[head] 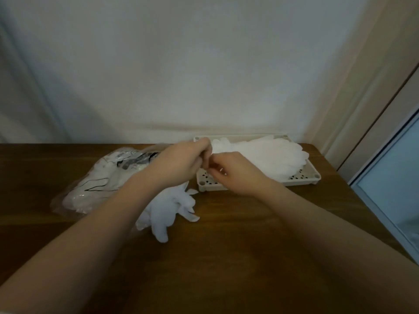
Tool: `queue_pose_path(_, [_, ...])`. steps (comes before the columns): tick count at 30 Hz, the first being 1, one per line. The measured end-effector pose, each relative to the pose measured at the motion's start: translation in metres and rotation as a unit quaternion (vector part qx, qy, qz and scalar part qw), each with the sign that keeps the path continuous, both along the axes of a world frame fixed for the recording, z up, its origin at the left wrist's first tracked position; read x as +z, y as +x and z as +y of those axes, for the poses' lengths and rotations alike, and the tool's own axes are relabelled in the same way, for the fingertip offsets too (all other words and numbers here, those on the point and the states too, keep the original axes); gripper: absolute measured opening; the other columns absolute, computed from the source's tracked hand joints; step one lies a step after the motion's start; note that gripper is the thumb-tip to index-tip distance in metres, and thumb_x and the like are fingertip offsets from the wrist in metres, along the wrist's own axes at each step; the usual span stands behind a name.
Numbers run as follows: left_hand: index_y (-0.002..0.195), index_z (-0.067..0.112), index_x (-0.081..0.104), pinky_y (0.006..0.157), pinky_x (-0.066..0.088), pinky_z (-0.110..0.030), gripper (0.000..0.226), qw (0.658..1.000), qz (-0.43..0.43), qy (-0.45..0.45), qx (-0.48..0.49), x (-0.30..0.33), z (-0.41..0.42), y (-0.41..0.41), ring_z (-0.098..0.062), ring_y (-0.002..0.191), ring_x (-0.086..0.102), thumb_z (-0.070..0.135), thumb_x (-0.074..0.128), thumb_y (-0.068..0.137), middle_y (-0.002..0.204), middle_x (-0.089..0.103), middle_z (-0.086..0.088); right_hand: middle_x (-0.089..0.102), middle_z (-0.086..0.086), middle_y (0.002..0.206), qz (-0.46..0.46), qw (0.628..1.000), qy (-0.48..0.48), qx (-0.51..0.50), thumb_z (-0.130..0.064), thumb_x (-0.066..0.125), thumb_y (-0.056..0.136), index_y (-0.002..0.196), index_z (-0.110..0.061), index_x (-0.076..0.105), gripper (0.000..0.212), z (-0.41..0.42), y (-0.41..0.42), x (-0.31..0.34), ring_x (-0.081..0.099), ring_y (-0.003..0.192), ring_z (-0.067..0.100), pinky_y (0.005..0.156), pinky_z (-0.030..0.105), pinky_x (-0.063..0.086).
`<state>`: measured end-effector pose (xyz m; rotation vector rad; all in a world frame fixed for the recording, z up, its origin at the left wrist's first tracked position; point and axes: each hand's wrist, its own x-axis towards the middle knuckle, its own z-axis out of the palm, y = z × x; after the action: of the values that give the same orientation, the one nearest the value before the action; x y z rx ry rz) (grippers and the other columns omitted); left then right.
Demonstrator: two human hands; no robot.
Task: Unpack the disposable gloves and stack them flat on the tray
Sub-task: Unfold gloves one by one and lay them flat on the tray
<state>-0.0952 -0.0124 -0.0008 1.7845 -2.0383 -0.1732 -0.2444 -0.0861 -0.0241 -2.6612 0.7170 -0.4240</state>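
On the brown wooden surface (238, 245), one clear plastic bag (95, 184) lies at the left. Beside it, a loose bunch of white, thin gloves (167, 214) lies crumpled. The left hand (181, 162) and right hand (235, 171) meet with curled fingers; what each grip pinches, I cannot tell. A flat glove stack (267, 155) fills one perforated tray (315, 176) near the wall.

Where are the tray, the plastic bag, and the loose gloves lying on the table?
tray (301, 180): head view, on its near rim at the right.
plastic bag (90, 189): head view, on the bag's crinkled middle.
loose gloves (167, 211): head view, on the middle of the pile.
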Motion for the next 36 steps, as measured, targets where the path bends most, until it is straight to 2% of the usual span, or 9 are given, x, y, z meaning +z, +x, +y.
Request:
queue_pose_path(3, [0.075,0.016,0.054,0.085,0.044,-0.036,0.018,0.996,-0.055,-0.068,-0.012,-0.004,0.017,0.023,-0.021,0.075,0.056,0.004,0.041,0.079,0.077,0.064,-0.004,0.065,0.000,0.087,0.037,0.998,0.039,0.045,-0.033,0.057,0.092,0.102,-0.009,0.064,0.027,0.022,0.023,-0.013,0.059,0.074,0.014,0.067,0.029,0.048])
queue_pose_path(7, [0.089,0.017,0.062,0.112,0.020,-0.034,0.016,0.993,-0.110,-0.022,0.023,-0.034,0.035,0.040,-0.018,0.101,0.055,0.009,0.048,0.090,0.091,0.065,0.001,0.054,-0.006,0.077,0.044,0.997,0.054,0.018,-0.025,0.056,0.093,0.115,-0.010,0.065,0.027,0.036,0.040,-0.037,0.049,0.067,0.008,0.064,0.021,0.036])
queue_pose_path(13, [0.128,0.021,0.049,0.083,0.046,-0.030,0.039,0.996,0.004,0.053,0.066,-0.054,0.049,0.048,-0.016,0.097,0.057,0.037,0.051,0.093,0.115,0.061,0.001,0.057,0.003,0.074,-0.154,0.943,0.274,-0.104,-0.013,0.054,0.092,0.080,-0.011,0.063,0.015,0.037,0.040,-0.015,0.052,0.070,0.014,0.067,0.028,0.043])
queue_pose_path(18, [0.102,0.020,0.059,0.065,0.033,-0.025,0.018,0.996,0.011,0.028,0.083,-0.055,0.052,0.052,-0.014,0.079,0.051,0.034,0.051,0.093,0.077,0.050,0.012,0.050,0.004,0.070,-0.291,0.812,0.487,-0.139,-0.011,0.043,0.097,0.073,-0.014,0.056,0.028,0.029,0.045,-0.013,0.047,0.074,0.023,0.078,0.033,0.040])
queue_pose_path(22, [0.087,0.022,0.055,0.058,0.032,-0.014,0.013,0.988,0.119,-0.028,0.099,-0.049,0.057,0.053,-0.005,0.068,0.047,0.033,0.052,0.092,0.076,0.052,0.011,0.065,0.013,0.098,-0.377,0.686,0.608,-0.135,-0.016,0.037,0.102,0.101,-0.007,0.057,0.022,0.030,0.049,-0.016,0.062,0.093,0.026,0.081,0.040,0.052])
queue_pose_path(26, [0.080,0.016,0.060,0.058,0.040,-0.013,0.014,0.938,0.315,-0.086,0.115,-0.042,0.061,0.050,-0.004,0.066,0.052,0.026,0.060,0.089,0.076,0.059,0.004,0.065,0.010,0.107,-0.212,0.843,0.443,-0.218,-0.023,0.038,0.101,0.105,-0.013,0.063,0.027,0.033,0.050,-0.022,0.060,0.092,0.020,0.077,0.031,0.052])
queue_pose_path(29, [0.083,0.014,0.059,0.069,0.046,-0.021,0.009,0.936,0.322,-0.076,0.121,-0.041,0.059,0.050,-0.005,0.079,0.056,0.022,0.063,0.087,0.088,0.061,0.004,0.065,0.000,0.103,-0.106,0.958,0.194,-0.183,-0.021,0.041,0.100,0.109,-0.011,0.069,0.030,0.034,0.051,-0.023,0.059,0.090,0.015,0.069,0.015,0.044])
queue_pose_path(33, [0.069,0.021,0.047,0.084,0.041,-0.021,0.026,0.964,0.238,-0.061,0.107,-0.041,0.055,0.050,-0.003,0.098,0.051,0.005,0.064,0.081,0.108,0.058,0.012,0.057,0.004,0.112,-0.105,0.967,-0.094,-0.214,-0.023,0.051,0.096,0.105,-0.013,0.072,0.025,0.032,0.051,-0.015,0.051,0.103,0.021,0.089,0.035,0.045])
queue_pose_path(36, [0.061,0.018,0.041,0.075,0.034,-0.007,0.034,0.980,0.167,-0.062,0.087,-0.045,0.049,0.051,0.002,0.088,0.046,-0.008,0.057,0.078,0.098,0.056,0.015,0.057,0.002,0.093,-0.183,0.964,0.010,-0.195,-0.018,0.052,0.095,0.087,-0.017,0.069,0.019,0.035,0.051,-0.002,0.053,0.086,0.015,0.075,0.027,0.043])
